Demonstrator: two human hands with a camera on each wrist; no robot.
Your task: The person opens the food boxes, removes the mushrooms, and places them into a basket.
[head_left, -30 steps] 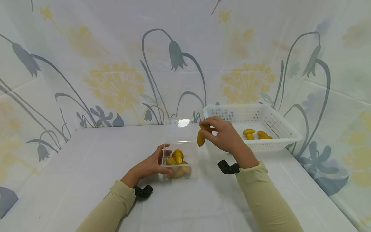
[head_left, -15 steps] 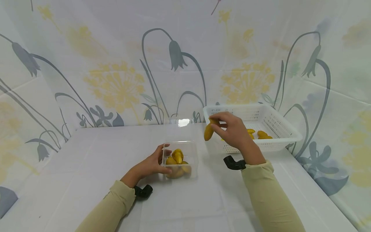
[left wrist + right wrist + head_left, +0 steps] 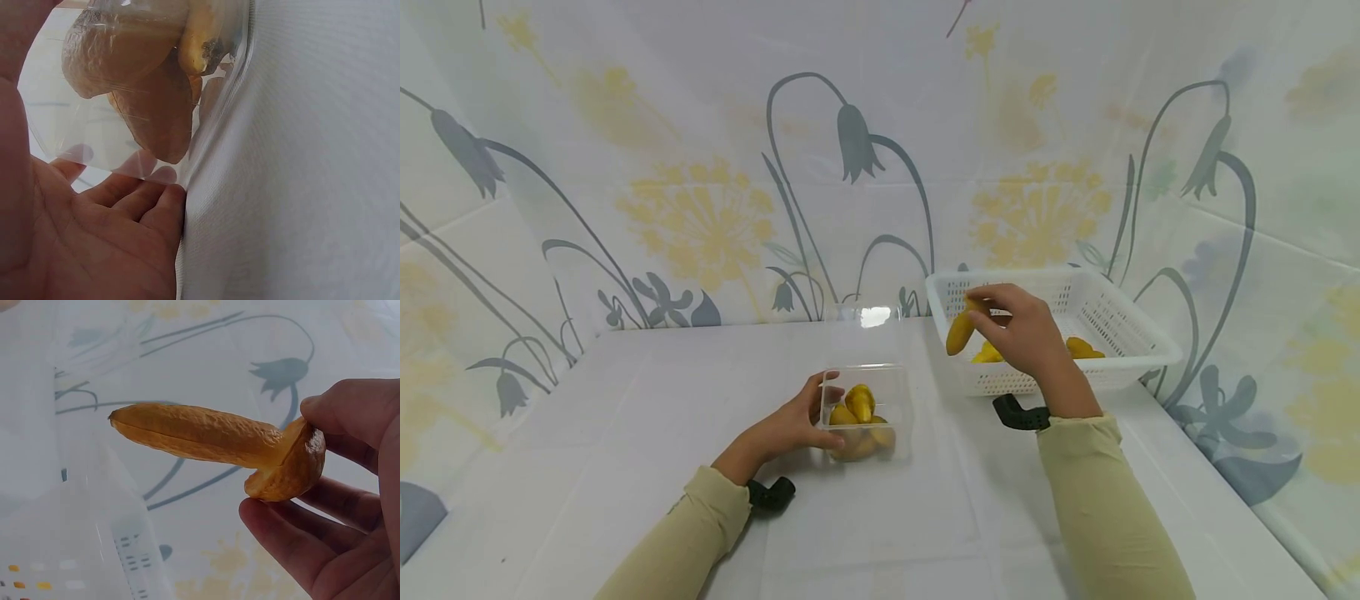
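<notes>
My right hand [image 3: 1026,329] pinches a yellow-brown mushroom [image 3: 960,333] above the near left side of a white perforated basket [image 3: 1131,365]. In the right wrist view the mushroom's cap [image 3: 300,465] sits between thumb and fingers, its long thick stem pointing left. My left hand [image 3: 786,429] holds the left side of a clear plastic box [image 3: 895,387], thumb in front and fingers behind. Several yellow mushrooms [image 3: 860,402] lie in that box; the left wrist view shows a mushroom [image 3: 156,115] through its clear wall.
Inside the basket lie more yellow mushrooms [image 3: 1082,348], partly hidden by my right hand. The box's clear lid [image 3: 865,329] stands raised at its back. A white cloth [image 3: 662,392] covers the table, with a flower-printed curtain [image 3: 722,125] behind.
My right hand has moved right and slightly away from me, carrying the mushroom from beside the box to over the basket. The left hand and box have stayed in place.
</notes>
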